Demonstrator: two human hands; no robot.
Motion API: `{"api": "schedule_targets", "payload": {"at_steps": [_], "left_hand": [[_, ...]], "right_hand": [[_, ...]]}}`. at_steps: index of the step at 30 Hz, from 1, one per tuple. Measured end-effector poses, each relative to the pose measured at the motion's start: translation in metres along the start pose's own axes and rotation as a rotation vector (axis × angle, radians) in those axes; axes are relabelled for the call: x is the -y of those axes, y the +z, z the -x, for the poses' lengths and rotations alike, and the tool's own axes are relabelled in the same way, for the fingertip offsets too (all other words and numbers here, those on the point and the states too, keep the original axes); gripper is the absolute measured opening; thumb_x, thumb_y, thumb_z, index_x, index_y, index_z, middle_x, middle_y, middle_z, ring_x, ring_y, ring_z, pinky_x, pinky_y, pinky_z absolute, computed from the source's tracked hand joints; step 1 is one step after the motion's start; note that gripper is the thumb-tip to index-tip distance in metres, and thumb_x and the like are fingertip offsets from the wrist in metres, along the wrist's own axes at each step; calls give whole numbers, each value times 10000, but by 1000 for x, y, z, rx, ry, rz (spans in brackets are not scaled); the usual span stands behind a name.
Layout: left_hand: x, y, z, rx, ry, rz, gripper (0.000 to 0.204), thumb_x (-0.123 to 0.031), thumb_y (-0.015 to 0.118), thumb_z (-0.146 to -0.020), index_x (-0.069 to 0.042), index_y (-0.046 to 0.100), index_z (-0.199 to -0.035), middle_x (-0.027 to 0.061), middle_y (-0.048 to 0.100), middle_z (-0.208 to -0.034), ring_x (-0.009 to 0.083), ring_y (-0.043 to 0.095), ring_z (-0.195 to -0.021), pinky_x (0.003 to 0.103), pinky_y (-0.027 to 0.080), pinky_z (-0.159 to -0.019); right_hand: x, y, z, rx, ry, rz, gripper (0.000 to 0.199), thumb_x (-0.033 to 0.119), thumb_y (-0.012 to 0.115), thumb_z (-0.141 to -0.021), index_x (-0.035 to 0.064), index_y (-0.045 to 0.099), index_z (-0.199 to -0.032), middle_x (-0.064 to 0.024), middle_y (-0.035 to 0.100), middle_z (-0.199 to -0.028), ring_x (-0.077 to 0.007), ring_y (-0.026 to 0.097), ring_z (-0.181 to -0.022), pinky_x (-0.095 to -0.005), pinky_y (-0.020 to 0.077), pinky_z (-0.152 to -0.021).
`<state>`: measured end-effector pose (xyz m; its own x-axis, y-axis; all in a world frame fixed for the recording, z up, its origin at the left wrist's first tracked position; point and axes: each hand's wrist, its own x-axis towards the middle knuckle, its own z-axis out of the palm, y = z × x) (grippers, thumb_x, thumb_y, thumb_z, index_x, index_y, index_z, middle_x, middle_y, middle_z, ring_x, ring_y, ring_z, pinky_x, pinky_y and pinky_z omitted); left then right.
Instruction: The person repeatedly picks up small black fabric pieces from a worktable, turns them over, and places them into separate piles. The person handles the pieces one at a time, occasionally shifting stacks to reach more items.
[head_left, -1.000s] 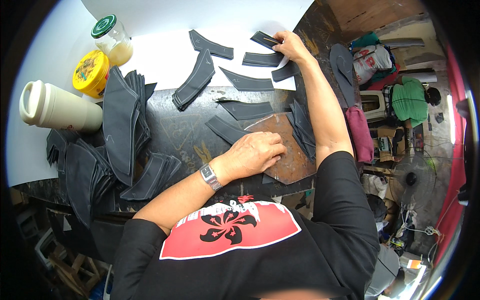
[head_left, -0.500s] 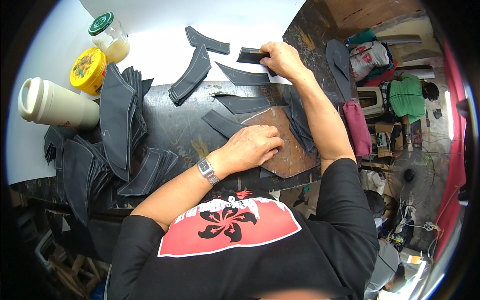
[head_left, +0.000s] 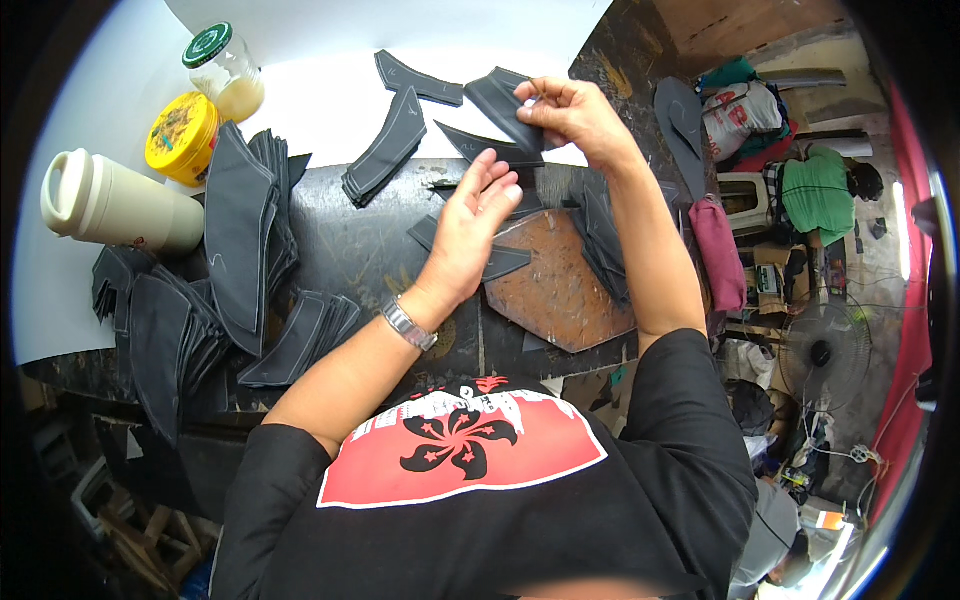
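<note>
At the far edge of the surface [head_left: 360,250], my right hand [head_left: 575,115] pinches a dark cut leather piece [head_left: 500,100] clear of the stacks for inspection; my left hand [head_left: 475,225] hovers beneath, fingers loose, gripping nothing, ready to steady it.

A: What is the right hand [head_left: 572,112] covering?

B: Its fingers are hiding the top edge of the dark cut piece [head_left: 505,100]; the grip itself is unclear.

A: And at nine o'clock?

B: The stacked dark pieces [head_left: 165,335] are blurring into shadow, their count unreadable.
</note>
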<state>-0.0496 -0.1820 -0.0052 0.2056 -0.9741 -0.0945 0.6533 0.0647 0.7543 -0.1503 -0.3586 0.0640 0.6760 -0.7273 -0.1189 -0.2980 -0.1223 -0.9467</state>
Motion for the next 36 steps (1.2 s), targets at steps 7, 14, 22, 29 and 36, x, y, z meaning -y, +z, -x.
{"api": "schedule_targets", "payload": {"at_steps": [7, 14, 22, 29, 36], "left_hand": [[-5, -12, -12, 37, -99, 481, 393, -158, 404, -1058, -34, 405, -1431, 125, 519, -1418, 230, 484, -1345, 406, 388, -1131], [-3, -16, -11, -5, -153, 538, 358, -160, 413, -1057, -31, 448, -1389, 131, 532, -1412, 247, 524, -1312, 409, 440, -1098], [-1, -18, -12, -18, -168, 560, 330, -159, 437, -1052, -33, 484, -1353, 124, 575, -1361, 246, 553, -1278, 402, 474, -1058], [0, -19, -12, 38, -139, 495, 313, -101, 518, -1016, -38, 507, -1322, 80, 613, -1265, 184, 587, -1191, 362, 485, -1035], [1, -20, -11, 38, -131, 437, 299, -144, 556, -1013, -44, 542, -1294, 56, 632, -1208, 146, 594, -1140, 341, 470, -1031]], "right_hand": [[-6, 33, 31, -4, -10, 20, 105, 79, 732, -879, 21, 691, -955, 39, 598, -717, -22, 485, -534, -180, 372, -480], [-8, 7, 33, -186, -50, -219, 121, 63, 731, -885, 34, 663, -981, 37, 598, -718, -26, 481, -506, -163, 341, -440], [-9, 9, 39, -127, -1, -145, 126, 68, 728, -890, 8, 670, -984, 22, 617, -745, -17, 457, -483, -165, 328, -419], [-8, 27, 40, -82, 4, -46, 107, 57, 717, -888, -8, 679, -965, 32, 600, -710, -4, 455, -480, -157, 331, -421], [-3, 42, 44, -59, -23, -6, 106, 51, 728, -867, -15, 677, -933, 15, 592, -631, -26, 474, -466, -199, 352, -414]]}}
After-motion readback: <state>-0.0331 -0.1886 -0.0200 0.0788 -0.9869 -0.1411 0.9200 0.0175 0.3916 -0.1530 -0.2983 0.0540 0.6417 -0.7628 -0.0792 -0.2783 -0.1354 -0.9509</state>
